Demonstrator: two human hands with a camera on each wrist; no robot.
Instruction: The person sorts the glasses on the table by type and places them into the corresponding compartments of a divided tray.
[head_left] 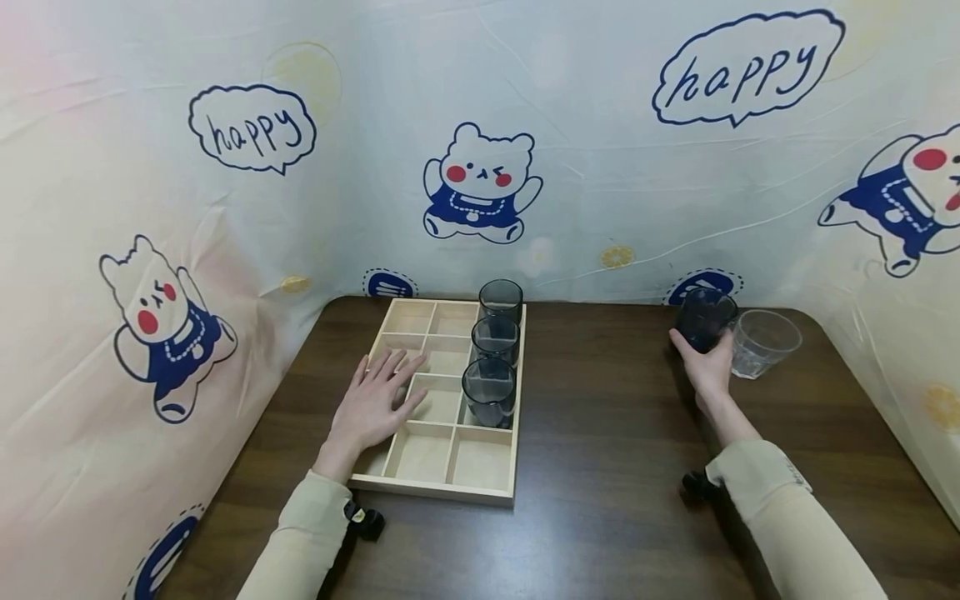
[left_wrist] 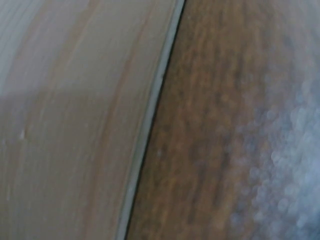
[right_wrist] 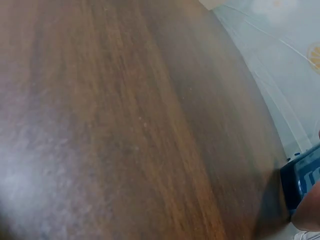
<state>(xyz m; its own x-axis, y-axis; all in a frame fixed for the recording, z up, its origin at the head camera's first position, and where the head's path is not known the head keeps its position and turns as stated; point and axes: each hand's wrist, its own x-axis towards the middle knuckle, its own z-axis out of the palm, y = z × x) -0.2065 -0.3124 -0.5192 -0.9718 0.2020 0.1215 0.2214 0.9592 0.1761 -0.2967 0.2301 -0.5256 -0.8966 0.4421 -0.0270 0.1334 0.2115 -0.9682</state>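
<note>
My right hand (head_left: 708, 365) grips a dark tinted drinking glass (head_left: 707, 315) at the right back of the table, thumb on its left side. Right beside it stands a clear glass (head_left: 767, 343). In the right wrist view the dark glass (right_wrist: 298, 176) shows at the right edge with a bit of a finger. My left hand (head_left: 372, 408) rests with spread fingers over the left side of a pale wooden divided tray (head_left: 438, 492). Three dark glasses, a back one (head_left: 501, 298), a middle one (head_left: 496, 340) and a front one (head_left: 489, 392), stand in the tray's right column.
The dark brown wooden table (head_left: 600, 467) runs between the tray and the right-hand glasses. A printed cloth (head_left: 585, 183) hangs along the table's back and sides. The left wrist view shows only the tray's edge (left_wrist: 150, 115) against the table (left_wrist: 220, 125).
</note>
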